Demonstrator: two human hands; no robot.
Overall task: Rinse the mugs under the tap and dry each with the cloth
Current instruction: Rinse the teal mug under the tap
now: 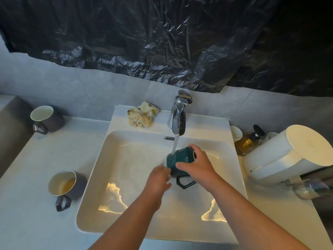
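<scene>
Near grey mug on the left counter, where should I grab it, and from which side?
Take the handle, coming from the near side: it juts toward you. The mug stands upright with brownish liquid inside, so lift it level.

"Where's the mug (178,157)?"

"On its side in my right hand (196,166), over the sink (100,159), right under the tap (178,114). My left hand (158,179) touches its base end, on the left; the handle points back towards me."

"And the cloth (142,116)?"

"On the ledge behind the sink, just left of the tap."

"The others?"

"Both on the counter (36,204) to my left: the near mug (66,184) just beside the sink, the far mug (47,117) back by the wall."

"On the right?"

"A cup (236,132) and a pump bottle (248,141) side by side at the back, a big container (288,154) to their right."
</scene>
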